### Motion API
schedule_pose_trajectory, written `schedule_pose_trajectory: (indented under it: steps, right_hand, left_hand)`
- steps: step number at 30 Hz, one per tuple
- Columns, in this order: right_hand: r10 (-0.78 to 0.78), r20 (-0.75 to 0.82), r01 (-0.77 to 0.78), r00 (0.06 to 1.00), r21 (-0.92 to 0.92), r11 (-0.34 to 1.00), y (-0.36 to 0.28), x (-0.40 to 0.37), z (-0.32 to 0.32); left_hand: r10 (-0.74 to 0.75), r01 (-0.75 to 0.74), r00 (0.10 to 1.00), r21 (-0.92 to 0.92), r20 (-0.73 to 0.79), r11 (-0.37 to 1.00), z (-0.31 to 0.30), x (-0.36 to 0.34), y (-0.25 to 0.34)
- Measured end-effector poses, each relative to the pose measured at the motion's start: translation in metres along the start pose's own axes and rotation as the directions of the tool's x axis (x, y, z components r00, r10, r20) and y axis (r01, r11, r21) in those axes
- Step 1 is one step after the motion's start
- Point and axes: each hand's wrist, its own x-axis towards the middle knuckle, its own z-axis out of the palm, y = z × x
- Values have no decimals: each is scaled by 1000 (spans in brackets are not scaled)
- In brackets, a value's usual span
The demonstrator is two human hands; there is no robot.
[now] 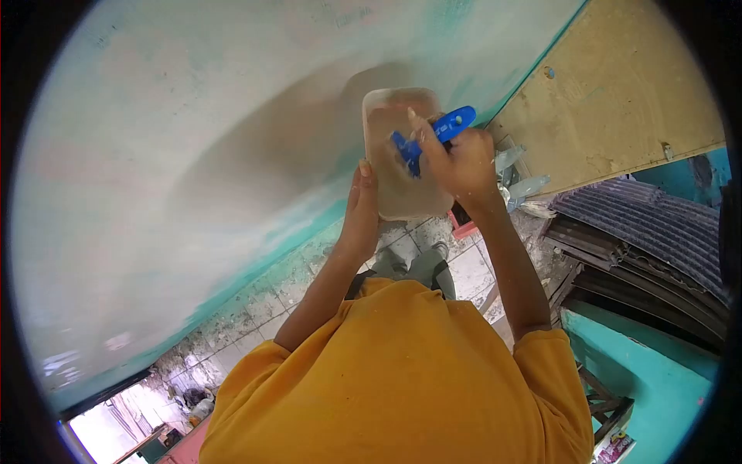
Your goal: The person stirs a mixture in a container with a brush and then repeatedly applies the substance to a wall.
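Note:
A pale rectangular tub [406, 197] with greyish-beige contents is held up in front of the wall. My left hand [362, 213] grips its left side, the fingers along the outer edge. In my right hand [468, 166] is a blue-handled brush [454, 124], held over the right part of the tub. The brush's lower end is down inside the tub, touching or just above the contents; its bristles are hard to make out.
A whitish wall [255, 139] with turquoise patches fills the left. At right are a wooden board [610, 93], plastic bottles [529, 186] and stacked corrugated sheets [641, 209]. Stained floor tiles [470, 272] lie below, near my feet.

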Motion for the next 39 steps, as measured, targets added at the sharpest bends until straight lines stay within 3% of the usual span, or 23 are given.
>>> schedule_pose_trajectory:
  steps: [2, 5, 11, 13, 19, 21, 25, 31, 33, 35, 37, 38, 39]
  right_hand:
    - [-50, -105, 32, 993, -167, 985, 3, 8, -4]
    - [-67, -105, 33, 992, -296, 954, 10, 8, -12]
    - [-33, 41, 33, 999, 6, 999, 7, -13, 6]
    - [-1, 75, 1, 997, 0, 1000, 12, -12, 13]
    - [-1, -46, -4, 999, -94, 996, 14, 13, 16]
    - [-121, -154, 93, 981, -178, 980, 16, 21, 11]
    - [-159, -93, 123, 983, -314, 941, 20, 17, -3]
    - [-135, -16, 130, 991, -186, 974, 21, -19, 9]
    - [-97, 7, 97, 995, -18, 995, 20, -30, 19]
    - [-96, -6, 96, 995, 28, 995, 20, -32, 27]
    - [216, 150, -238, 965, 145, 960, 9, -29, 23]
    - [213, 148, -235, 966, 146, 961, 10, -28, 23]
    - [105, 132, -115, 986, 70, 991, 12, -26, 24]
  left_hand:
    - [-49, 48, 999, -49, -22, 998, 3, -3, 5]
    - [-29, 28, 999, -31, -29, 999, -5, 4, 1]
    - [-19, 19, 1000, -16, 11, 1000, -7, 5, 0]
    - [-45, 46, 999, -22, 6, 999, -9, 7, -7]
    - [-99, 100, 995, 20, -21, 995, -3, 0, -5]
    - [-85, 85, 996, 29, -14, 996, -3, -3, -4]
    - [-65, 65, 998, -5, -25, 998, -8, -4, -1]
    - [-47, 51, 996, 50, -80, 997, -26, 1, -13]
    - [-32, 44, 993, 100, -111, 994, -28, 2, -19]
    - [-9, 26, 986, 99, -166, 995, -27, 1, -23]
    - [-9, 26, 985, 97, -174, 995, -27, -3, -21]
    - [-8, 25, 983, 93, -182, 995, -27, -3, -20]
    - [-5, 22, 983, 93, -182, 995, -28, -4, -19]
